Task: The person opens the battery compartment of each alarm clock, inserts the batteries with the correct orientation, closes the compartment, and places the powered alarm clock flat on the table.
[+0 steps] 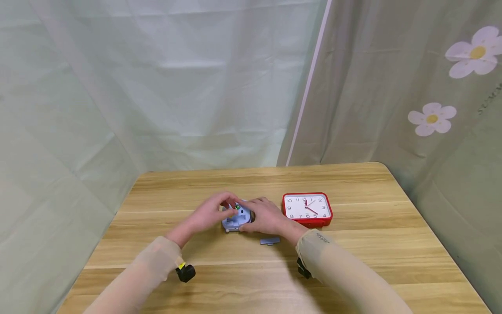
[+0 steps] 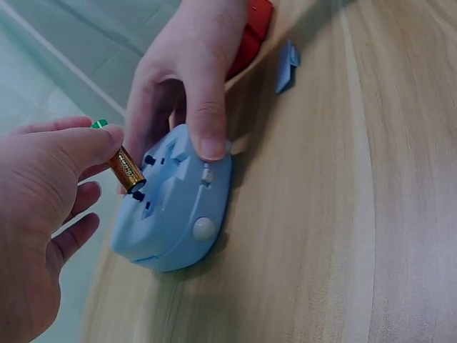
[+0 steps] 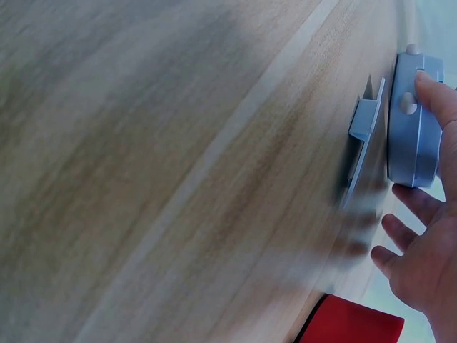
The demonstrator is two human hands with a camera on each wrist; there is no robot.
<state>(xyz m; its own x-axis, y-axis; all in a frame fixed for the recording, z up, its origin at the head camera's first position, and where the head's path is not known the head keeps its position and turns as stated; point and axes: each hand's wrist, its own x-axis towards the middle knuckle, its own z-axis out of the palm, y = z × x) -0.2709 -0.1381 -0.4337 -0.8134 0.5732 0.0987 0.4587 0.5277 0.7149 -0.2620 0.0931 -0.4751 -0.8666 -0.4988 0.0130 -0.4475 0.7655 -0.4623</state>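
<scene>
Between thumb and fingers, my left hand (image 1: 211, 212) pinches a gold battery (image 2: 127, 170) with a green end. The battery is tilted, its lower end right over the compartment of a light blue plastic device (image 2: 171, 221). That device lies on the table with its battery compartment facing up; small black parts and round white knobs show on it. My right hand (image 1: 268, 216) grips the device from its right side, thumb (image 2: 211, 136) on the near edge and fingers round the far side. A small blue battery cover (image 1: 269, 240) lies on the table, nearer my body than the device.
A red-framed rectangular clock (image 1: 307, 207) with a white face lies to the right, close to my right hand. The wooden table (image 1: 251, 279) ends at the back against a pale curtain (image 1: 204, 87). Both wrists carry small black cameras.
</scene>
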